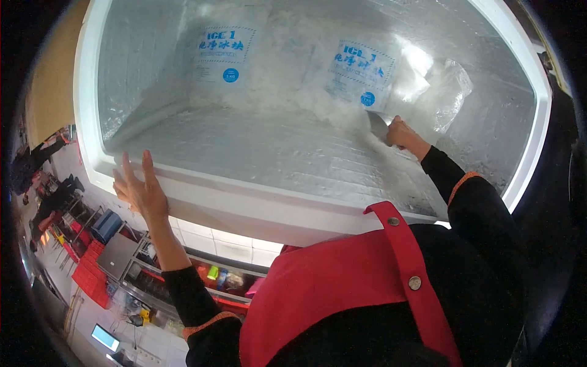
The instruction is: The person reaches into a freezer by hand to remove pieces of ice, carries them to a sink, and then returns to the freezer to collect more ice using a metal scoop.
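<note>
My right hand [405, 136] reaches down into a white chest freezer [244, 199] and is closed round the handle of a grey metal scoop [378, 126]. The scoop's far end is in or against loose ice beside a clear ice bag [361, 67] with blue lettering. Another ice bag [223, 55] with the same print lies further left. My left hand [142, 186] rests at the freezer's front rim, fingers spread, holding nothing. The scoop's handle is mostly hidden by my fingers.
Frost coats the freezer's inner walls, and crumpled clear plastic [455, 92] lies at the right inside. Outside, at lower left, are red crates [92, 272], a metal rack [147, 275] and a lit screen [105, 337]. Another person [55, 199] is at far left.
</note>
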Action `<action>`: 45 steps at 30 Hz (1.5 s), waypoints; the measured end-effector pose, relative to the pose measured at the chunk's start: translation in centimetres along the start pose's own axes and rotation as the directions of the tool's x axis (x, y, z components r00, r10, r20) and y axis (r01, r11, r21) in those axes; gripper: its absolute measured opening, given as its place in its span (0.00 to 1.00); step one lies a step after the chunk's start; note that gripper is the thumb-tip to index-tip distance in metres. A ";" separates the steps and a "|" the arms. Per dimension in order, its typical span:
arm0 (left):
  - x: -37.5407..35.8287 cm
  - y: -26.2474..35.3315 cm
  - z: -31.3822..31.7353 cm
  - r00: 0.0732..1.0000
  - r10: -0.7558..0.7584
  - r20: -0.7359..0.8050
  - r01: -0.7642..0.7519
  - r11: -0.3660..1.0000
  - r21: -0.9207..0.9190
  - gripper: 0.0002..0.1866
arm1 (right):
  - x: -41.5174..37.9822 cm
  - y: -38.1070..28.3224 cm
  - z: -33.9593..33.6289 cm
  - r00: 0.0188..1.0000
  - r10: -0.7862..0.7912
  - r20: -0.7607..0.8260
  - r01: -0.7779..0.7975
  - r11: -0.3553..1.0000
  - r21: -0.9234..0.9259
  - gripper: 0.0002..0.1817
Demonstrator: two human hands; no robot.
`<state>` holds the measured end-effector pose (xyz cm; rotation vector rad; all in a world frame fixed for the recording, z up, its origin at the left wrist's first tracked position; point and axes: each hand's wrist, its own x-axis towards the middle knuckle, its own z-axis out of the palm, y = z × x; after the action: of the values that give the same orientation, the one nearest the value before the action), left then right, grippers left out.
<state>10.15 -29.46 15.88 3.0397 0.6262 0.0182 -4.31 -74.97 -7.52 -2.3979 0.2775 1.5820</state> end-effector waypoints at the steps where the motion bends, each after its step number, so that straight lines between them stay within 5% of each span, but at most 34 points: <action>1: 0.0 -0.1 0.0 1.000 0.005 -0.003 -0.005 1.000 -0.001 0.31 | -0.4 -0.8 -0.9 1.000 -0.001 0.003 0.001 1.000 -0.004 0.11; 3: 0.0 -0.1 0.2 1.000 0.008 -0.005 -0.008 1.000 0.002 0.31 | -1.7 -3.3 -3.4 0.992 0.051 0.115 -0.094 0.906 0.413 0.10; 7: 0.2 -0.4 0.2 1.000 -0.003 -0.011 0.004 1.000 0.019 0.31 | 1.9 -2.8 -0.9 0.976 0.116 -0.182 -0.051 0.944 0.326 0.09; 9: 0.1 -0.3 0.3 1.000 -0.017 -0.005 0.017 0.999 0.029 0.31 | 5.6 -2.7 1.6 0.945 -0.327 -0.004 0.319 0.925 -0.205 0.10; 10: 0.2 -0.3 0.2 1.000 -0.011 0.002 0.011 1.000 0.005 0.31 | 7.1 -3.2 2.8 0.944 -0.330 0.000 0.323 0.924 -0.206 0.10; 12: 0.1 -0.4 0.2 1.000 -0.014 0.002 0.014 1.000 -0.012 0.31 | 9.9 -5.7 3.8 0.768 -0.634 0.085 0.490 0.498 -0.715 0.12; 13: 0.2 -0.5 0.3 1.000 0.000 -0.002 0.000 1.000 -0.019 0.31 | 10.6 -7.0 2.6 0.760 -0.644 0.085 0.494 0.488 -0.719 0.12; 14: 0.3 -0.7 0.4 1.000 0.015 -0.001 -0.015 1.000 -0.022 0.31 | 10.8 -8.2 1.1 0.831 -0.554 -0.057 0.494 0.781 -0.382 0.11; 15: 0.3 -0.7 0.3 1.000 0.009 0.000 -0.009 1.000 -0.009 0.31 | 11.3 -9.1 0.1 0.905 -0.405 -0.128 0.413 0.910 0.044 0.11; 16: 0.2 -0.6 0.2 1.000 0.010 0.009 -0.010 1.000 -0.015 0.32 | 13.5 -8.9 -0.1 0.893 -0.417 -0.172 0.406 0.909 -0.093 0.07; 17: 0.2 -0.5 0.2 1.000 0.010 0.016 -0.009 1.000 -0.025 0.32 | 11.8 -10.2 -3.2 0.951 -0.210 -0.226 0.249 0.955 0.160 0.07; 18: 0.2 -0.5 0.3 1.000 0.000 0.014 0.000 1.000 -0.020 0.32 | 13.9 -9.5 -4.1 0.950 -0.219 -0.222 0.256 0.955 0.154 0.07; 20: 0.4 -0.6 0.2 0.999 0.007 0.032 -0.007 1.000 -0.006 0.33 | 20.0 -7.7 -6.8 0.781 -0.322 -0.535 0.252 0.947 -0.202 0.09; 21: 0.4 -0.5 0.2 1.000 -0.002 0.024 0.002 1.000 0.001 0.33 | 15.6 -9.8 -10.0 0.637 -0.131 -0.760 0.142 0.988 -0.051 0.11; 22: 0.3 -0.3 0.2 1.000 0.013 0.016 -0.013 1.000 0.026 0.31 | 17.7 -9.1 -10.8 0.493 -0.202 -0.846 0.095 0.979 -0.179 0.15; 25: 1.1 -1.5 0.6 0.998 0.065 0.011 -0.066 0.996 0.060 0.30 | 18.6 -9.1 -10.0 0.586 -0.240 -0.774 0.055 0.965 -0.258 0.19; 27: 0.7 -1.7 0.8 0.995 0.090 0.039 -0.092 0.994 0.059 0.32 | 17.3 -9.1 -4.9 0.431 -0.460 -0.776 -0.041 0.850 -0.526 0.17; 28: 0.6 -1.0 0.5 0.998 0.063 0.030 -0.064 0.997 0.031 0.32 | 14.7 -11.1 -4.9 0.800 -0.200 -0.566 0.074 0.968 -0.239 0.18; 30: 0.7 -0.5 0.2 0.999 0.040 0.016 -0.040 0.999 0.001 0.31 | 12.7 -12.0 -0.8 0.873 -0.225 -0.432 0.169 0.972 -0.166 0.16; 32: 0.7 -0.7 0.3 0.999 0.043 0.018 -0.044 0.998 0.039 0.30 | 11.4 -12.3 0.1 0.815 -0.271 -0.512 0.182 0.959 -0.218 0.14; 34: 0.8 -0.7 0.3 0.999 0.036 0.021 -0.037 0.998 0.055 0.29 | 11.2 -11.8 -1.7 0.903 -0.182 -0.389 0.161 0.983 -0.087 0.16; 37: 0.9 -0.6 0.4 0.999 0.049 0.013 -0.050 0.997 0.059 0.29 | 13.6 -11.0 -7.0 0.825 -0.081 -0.560 0.146 0.986 0.074 0.17; 38: 0.8 -0.8 0.5 0.998 0.070 0.003 -0.070 0.996 0.048 0.29 | 15.1 -10.6 -7.7 0.658 -0.111 -0.744 0.174 0.985 0.007 0.17; 41: 1.2 -2.2 1.0 0.992 0.124 0.012 -0.124 0.990 0.070 0.27 | 16.2 -10.1 -7.3 0.696 -0.035 -0.717 0.109 0.992 0.058 0.14; 44: 1.1 -2.4 1.0 0.984 0.176 -0.009 -0.175 0.979 0.105 0.25 | 14.2 -10.2 -1.1 0.855 -0.190 -0.482 0.133 0.980 -0.151 0.21; 45: 1.1 -2.5 1.0 0.983 0.182 -0.006 -0.180 0.979 0.096 0.25 | 13.1 -10.7 0.6 0.878 -0.131 -0.460 0.093 0.990 -0.104 0.23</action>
<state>10.23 -26.78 14.83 3.1812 0.3585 0.0161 3.45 -64.90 -18.68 -2.7759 0.1595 0.9611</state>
